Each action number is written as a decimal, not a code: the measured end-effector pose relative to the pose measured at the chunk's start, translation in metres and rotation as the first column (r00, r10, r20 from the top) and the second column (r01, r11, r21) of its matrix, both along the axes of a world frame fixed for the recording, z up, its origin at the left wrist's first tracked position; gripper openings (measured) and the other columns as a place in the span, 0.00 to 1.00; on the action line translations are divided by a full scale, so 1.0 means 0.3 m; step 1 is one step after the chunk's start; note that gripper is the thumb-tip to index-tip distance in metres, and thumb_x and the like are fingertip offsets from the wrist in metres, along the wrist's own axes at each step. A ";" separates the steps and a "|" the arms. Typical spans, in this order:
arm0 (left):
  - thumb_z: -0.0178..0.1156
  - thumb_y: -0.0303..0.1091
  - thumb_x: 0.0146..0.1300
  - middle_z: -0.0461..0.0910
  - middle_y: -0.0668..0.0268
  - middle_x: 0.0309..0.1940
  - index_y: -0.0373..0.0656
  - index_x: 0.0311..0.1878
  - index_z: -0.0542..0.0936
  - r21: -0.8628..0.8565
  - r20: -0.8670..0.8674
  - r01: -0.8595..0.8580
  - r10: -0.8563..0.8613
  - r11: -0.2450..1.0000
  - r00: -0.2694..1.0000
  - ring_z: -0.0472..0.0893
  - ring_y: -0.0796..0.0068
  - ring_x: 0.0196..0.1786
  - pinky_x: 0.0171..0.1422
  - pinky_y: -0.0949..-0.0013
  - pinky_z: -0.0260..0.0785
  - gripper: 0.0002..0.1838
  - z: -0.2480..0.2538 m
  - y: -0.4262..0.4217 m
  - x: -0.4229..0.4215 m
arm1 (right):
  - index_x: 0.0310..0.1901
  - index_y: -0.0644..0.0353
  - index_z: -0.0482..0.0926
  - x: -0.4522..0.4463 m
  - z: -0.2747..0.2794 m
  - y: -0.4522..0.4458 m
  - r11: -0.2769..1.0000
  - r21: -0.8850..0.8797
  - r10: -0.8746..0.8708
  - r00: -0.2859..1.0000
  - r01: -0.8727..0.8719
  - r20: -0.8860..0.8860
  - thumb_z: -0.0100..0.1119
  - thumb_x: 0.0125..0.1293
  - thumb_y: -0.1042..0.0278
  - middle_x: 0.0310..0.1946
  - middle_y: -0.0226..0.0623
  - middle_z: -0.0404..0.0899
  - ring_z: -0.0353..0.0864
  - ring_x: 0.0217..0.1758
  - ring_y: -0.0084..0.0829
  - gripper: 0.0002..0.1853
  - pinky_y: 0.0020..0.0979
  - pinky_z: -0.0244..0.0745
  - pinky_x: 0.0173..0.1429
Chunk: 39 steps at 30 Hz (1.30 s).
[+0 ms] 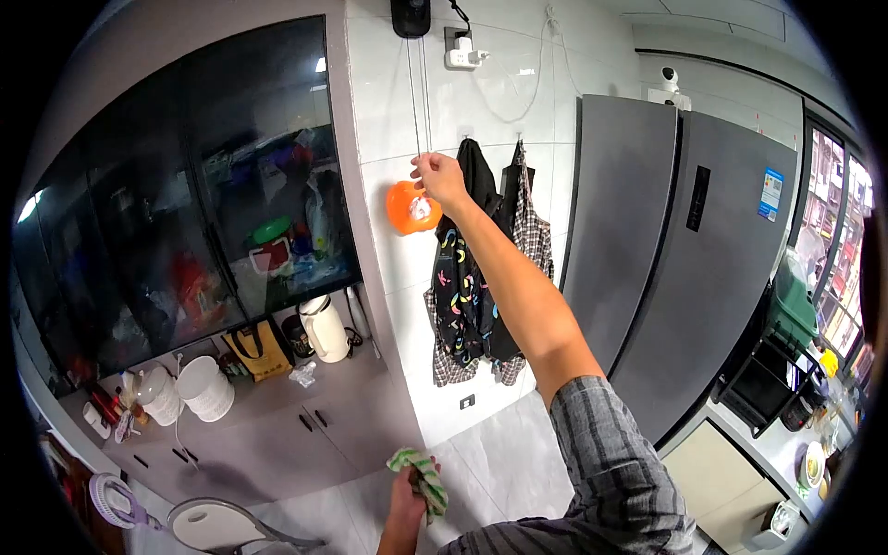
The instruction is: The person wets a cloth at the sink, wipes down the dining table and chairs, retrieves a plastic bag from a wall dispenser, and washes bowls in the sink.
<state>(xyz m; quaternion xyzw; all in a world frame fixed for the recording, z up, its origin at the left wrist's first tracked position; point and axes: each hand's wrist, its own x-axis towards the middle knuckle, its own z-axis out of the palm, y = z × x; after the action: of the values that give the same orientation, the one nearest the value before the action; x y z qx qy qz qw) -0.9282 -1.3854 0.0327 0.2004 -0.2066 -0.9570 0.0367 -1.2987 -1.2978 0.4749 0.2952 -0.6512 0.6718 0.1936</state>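
My right hand (439, 180) is raised to the tiled wall, fingers pinched at the thin grey cord (420, 102) that hangs from a black box (411, 17). Just below the fingertips, against the wall, is a round orange thing (403, 207) with a white and pink figure on it. Whether the cord is tied to it is hidden by my fingers. Low in the view, my left hand (405, 504) is closed around a crumpled green and white striped cloth (424, 479).
Aprons (472, 287) hang from hooks right of the orange thing. Farther right stands a grey fridge (703, 250). On the left, a dark glass-door cabinet (185, 176) hangs above a counter with a cream kettle (324, 329) and white baskets (204, 388). A chair (215, 524) stands below.
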 end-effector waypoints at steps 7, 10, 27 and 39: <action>0.46 0.31 0.73 0.79 0.50 0.52 0.31 0.58 0.72 -0.002 -0.102 -0.004 0.004 1.000 0.995 0.80 0.54 0.55 0.69 0.51 0.73 0.17 0.082 -0.014 -0.013 | 0.56 0.63 0.76 0.033 -0.153 0.045 0.970 -0.167 0.196 0.974 -0.176 0.112 0.53 0.77 0.57 0.35 0.34 0.83 0.81 0.27 0.24 0.17 0.27 0.76 0.29; 0.48 0.31 0.71 0.80 0.55 0.49 0.36 0.54 0.75 -0.028 -0.104 -0.005 0.002 1.000 0.995 0.81 0.58 0.52 0.63 0.54 0.75 0.14 0.091 -0.011 -0.029 | 0.45 0.55 0.77 0.249 -0.461 0.084 0.970 -0.107 0.236 0.945 -0.217 0.225 0.48 0.79 0.51 0.33 0.28 0.80 0.79 0.33 0.20 0.16 0.26 0.73 0.33; 0.60 0.19 0.63 0.78 0.64 0.53 0.40 0.63 0.71 -0.571 -0.200 -0.135 0.023 0.810 0.980 0.79 0.72 0.54 0.58 0.66 0.74 0.23 0.115 0.253 -0.060 | 0.54 0.69 0.79 0.959 -1.485 0.349 0.978 -0.133 0.204 0.619 -0.159 0.759 0.62 0.73 0.67 0.43 0.37 0.84 0.83 0.44 0.27 0.15 0.30 0.81 0.49; 0.62 0.36 0.70 0.78 0.67 0.51 0.53 0.60 0.72 -0.252 0.081 0.221 -0.207 0.942 0.975 0.80 0.68 0.52 0.54 0.57 0.76 0.18 -0.035 0.437 0.082 | 0.50 0.66 0.77 1.095 -1.476 0.598 0.944 -0.330 0.290 0.552 -0.029 0.781 0.58 0.70 0.78 0.42 0.39 0.83 0.83 0.43 0.31 0.09 0.33 0.81 0.49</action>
<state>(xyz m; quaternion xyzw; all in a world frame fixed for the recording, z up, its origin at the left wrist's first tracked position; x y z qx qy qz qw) -0.9036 -1.2543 0.0221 0.1957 -0.3514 -0.9143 -0.0471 -0.9703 -1.1183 0.0320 -0.0225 -0.5346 0.8306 -0.1540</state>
